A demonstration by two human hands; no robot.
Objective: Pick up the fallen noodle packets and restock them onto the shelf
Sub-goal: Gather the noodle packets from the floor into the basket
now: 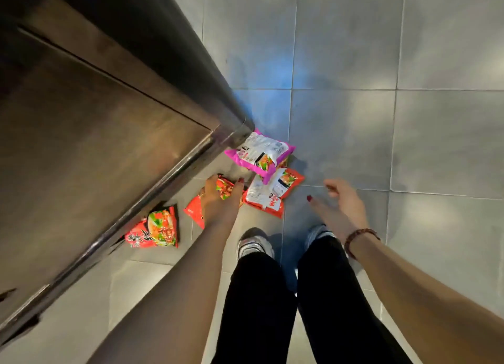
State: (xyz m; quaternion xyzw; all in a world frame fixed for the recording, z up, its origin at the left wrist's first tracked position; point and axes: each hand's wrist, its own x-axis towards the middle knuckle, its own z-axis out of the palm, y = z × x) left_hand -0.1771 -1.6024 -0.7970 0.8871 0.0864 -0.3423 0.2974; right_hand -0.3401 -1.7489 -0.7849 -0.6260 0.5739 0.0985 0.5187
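gripping a red noodle packet on the floor beside the shelf, the left hand hides most of it. the right hand hangs open, holding nothing. a pink packet overlaps an orange packet at the shelf's corner; another red packet lies partly hidden under the shelf's edge.

Dim, soft focus, bluish glare on floor tiles, wide-angle edge warping.
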